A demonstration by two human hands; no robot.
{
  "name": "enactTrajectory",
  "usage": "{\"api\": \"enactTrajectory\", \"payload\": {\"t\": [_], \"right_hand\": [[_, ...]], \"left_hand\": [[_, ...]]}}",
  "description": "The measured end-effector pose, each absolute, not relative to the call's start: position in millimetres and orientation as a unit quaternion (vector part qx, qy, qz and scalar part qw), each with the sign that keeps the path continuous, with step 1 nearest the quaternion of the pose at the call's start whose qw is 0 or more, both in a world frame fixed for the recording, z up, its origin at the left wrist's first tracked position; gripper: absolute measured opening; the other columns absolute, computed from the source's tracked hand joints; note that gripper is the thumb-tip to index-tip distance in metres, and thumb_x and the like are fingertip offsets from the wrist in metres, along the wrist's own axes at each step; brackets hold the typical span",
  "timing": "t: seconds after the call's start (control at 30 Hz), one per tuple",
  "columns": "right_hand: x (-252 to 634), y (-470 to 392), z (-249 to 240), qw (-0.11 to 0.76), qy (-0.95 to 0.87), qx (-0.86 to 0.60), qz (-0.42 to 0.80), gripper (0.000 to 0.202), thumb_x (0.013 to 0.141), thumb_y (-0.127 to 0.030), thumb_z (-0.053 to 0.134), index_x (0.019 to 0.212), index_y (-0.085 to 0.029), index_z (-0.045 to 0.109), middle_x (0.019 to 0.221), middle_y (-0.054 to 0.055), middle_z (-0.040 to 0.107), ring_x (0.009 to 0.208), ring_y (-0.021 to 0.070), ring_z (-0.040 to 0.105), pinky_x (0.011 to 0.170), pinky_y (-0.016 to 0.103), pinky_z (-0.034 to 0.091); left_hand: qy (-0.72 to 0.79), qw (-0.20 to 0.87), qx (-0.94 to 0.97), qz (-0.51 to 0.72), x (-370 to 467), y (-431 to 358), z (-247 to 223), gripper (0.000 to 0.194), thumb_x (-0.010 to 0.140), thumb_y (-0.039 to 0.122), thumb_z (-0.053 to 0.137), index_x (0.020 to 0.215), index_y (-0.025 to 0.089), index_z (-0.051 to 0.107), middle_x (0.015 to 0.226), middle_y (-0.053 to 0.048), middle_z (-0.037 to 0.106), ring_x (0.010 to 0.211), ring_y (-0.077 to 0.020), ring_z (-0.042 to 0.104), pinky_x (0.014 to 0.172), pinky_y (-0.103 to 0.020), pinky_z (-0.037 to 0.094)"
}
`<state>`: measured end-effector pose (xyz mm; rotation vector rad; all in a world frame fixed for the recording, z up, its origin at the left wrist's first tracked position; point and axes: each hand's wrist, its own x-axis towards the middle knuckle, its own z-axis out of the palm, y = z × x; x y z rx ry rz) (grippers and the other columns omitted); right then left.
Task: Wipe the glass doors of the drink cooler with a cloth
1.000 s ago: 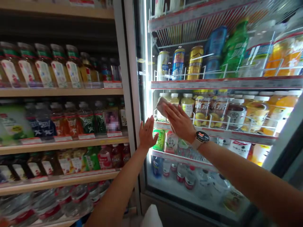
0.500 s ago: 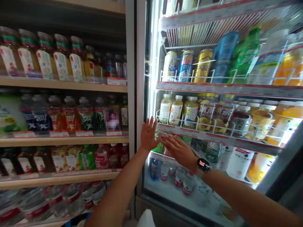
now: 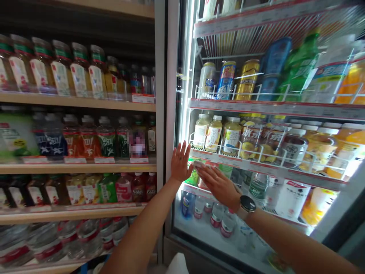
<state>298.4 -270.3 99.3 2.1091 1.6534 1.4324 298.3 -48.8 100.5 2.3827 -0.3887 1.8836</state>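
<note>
My left hand [image 3: 180, 161] lies flat against the left edge of the glass fridge door [image 3: 178, 125], fingers spread and pointing up, holding nothing. Close beside it, my right hand [image 3: 215, 182] is pressed flat on the glass. A small piece of white cloth [image 3: 199, 164] shows at its fingertips; most of it is hidden under the fingers, and its exact kind is unclear. A dark round watch [image 3: 247, 204] is on my right wrist. Behind the glass, tea bottles [image 3: 213, 134] stand just above my hands, and a green package [image 3: 193, 177] shows between them.
Left of the fridge, wooden shelves [image 3: 85, 167] hold rows of bottled drinks. Cans [image 3: 226, 80] and large bottles fill the fridge's upper racks. Several small water bottles [image 3: 228, 222] stand at its bottom. A grey upright [image 3: 161, 114] separates fridge and shelves.
The view has shifted slightly, so the shelves and fridge sit a little further right. My right hand is slightly lower on the glass. My left hand stays at the door edge. The watch face has gone dark.
</note>
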Motion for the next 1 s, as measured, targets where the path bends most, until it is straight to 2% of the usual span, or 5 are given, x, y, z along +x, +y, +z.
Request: {"api": "enactTrajectory", "payload": {"t": [0.17,0.47,0.7,0.8,1.0], "right_hand": [[298.6,-278.7,66.9,0.063,0.582,0.677,0.446,0.060,0.094,-0.008,0.040,0.153,-0.009,0.024,0.144,0.010,0.053,0.135,0.0182,0.046,0.111,0.036,0.042],[298.8,-272.0,181.2,-0.008,0.462,0.719,0.518,0.071,0.094,-0.005,0.038,0.156,-0.022,0.008,0.156,0.006,0.036,0.148,0.0219,0.024,0.123,0.046,0.023],[296.3,-281.4,74.1,0.061,0.576,0.663,0.474,0.048,0.095,-0.008,0.040,0.143,-0.012,0.045,0.142,0.005,0.056,0.133,0.0158,0.049,0.111,0.032,0.042],[294.9,-289.4,35.3,0.072,0.599,0.652,0.460,0.046,0.094,-0.006,0.037,0.138,-0.011,0.051,0.136,0.004,0.061,0.126,0.0134,0.054,0.105,0.029,0.047],[297.8,-287.9,88.5,0.063,0.548,0.677,0.487,0.053,0.096,-0.010,0.040,0.148,-0.017,0.037,0.144,0.003,0.054,0.135,0.0161,0.046,0.113,0.035,0.041]], "left_hand": [[-0.136,0.046,0.772,0.619,297.5,-49.3,101.3,0.066,0.099,0.046,0.026,0.156,0.020,0.005,0.163,-0.011,0.016,0.150,-0.0281,0.012,0.119,-0.049,0.018],[-0.131,0.040,0.764,0.631,298.0,-50.7,101.8,0.068,0.099,0.046,0.031,0.156,0.018,0.008,0.162,-0.013,0.018,0.150,-0.0287,0.012,0.120,-0.050,0.017],[-0.125,0.029,0.763,0.634,299.3,-50.0,100.1,0.067,0.098,0.043,0.032,0.156,0.016,0.010,0.161,-0.015,0.020,0.150,-0.0292,0.014,0.119,-0.049,0.019],[-0.123,0.025,0.763,0.634,299.4,-49.8,100.4,0.068,0.098,0.042,0.033,0.156,0.016,0.010,0.160,-0.014,0.022,0.150,-0.0292,0.015,0.119,-0.049,0.019],[-0.129,0.024,0.756,0.642,297.9,-50.6,102.9,0.066,0.098,0.042,0.032,0.156,0.015,0.011,0.160,-0.015,0.022,0.150,-0.0287,0.015,0.119,-0.048,0.019]]}}
